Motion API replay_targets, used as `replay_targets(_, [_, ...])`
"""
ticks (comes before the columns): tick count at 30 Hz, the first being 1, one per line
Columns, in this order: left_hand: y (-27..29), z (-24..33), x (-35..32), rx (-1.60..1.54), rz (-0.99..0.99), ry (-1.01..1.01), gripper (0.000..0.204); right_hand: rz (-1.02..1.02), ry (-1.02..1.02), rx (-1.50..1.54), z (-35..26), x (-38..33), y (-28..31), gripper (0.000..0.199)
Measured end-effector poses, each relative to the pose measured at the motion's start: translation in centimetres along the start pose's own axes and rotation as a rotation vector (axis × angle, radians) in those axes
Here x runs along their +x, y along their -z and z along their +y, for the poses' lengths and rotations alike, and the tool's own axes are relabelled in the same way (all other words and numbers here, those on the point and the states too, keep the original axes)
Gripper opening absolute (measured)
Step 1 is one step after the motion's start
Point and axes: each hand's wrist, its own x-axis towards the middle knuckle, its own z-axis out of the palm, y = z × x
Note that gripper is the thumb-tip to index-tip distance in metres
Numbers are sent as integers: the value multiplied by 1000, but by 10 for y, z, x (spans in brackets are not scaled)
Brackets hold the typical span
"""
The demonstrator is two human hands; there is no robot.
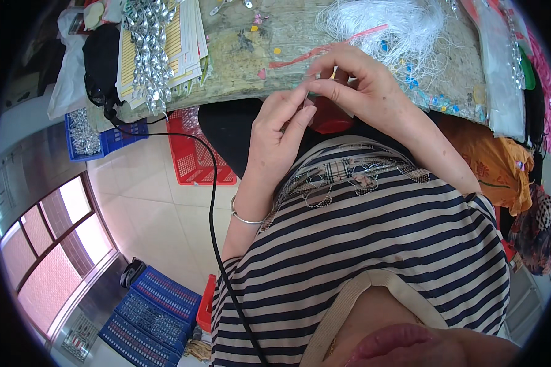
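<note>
My left hand and my right hand meet in front of my body at the table's near edge. Thumb and index finger are pinched together on each. Whatever lies between the fingertips is too small to make out. Just below them a dark red thing shows in part; its kind is unclear. Beyond my right hand, a loose heap of shiny white thread lies on the worn table. A thin red strip runs across the tabletop past my fingers.
Silver faceted strands lie over paper sheets at the table's left. Blue and yellow bits are scattered at right. Below stand a blue tray and a red crate. A black cable hangs beside my left arm.
</note>
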Motion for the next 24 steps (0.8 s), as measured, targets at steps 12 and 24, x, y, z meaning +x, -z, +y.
replay_targets(12, [7,-8,-8,-95,-113,27,31,-52,-126,442,1,2,-4,6])
replay_targets(24, [9,6,1,-419,32,381,11,-181,-14,230,-1,4,-1,17])
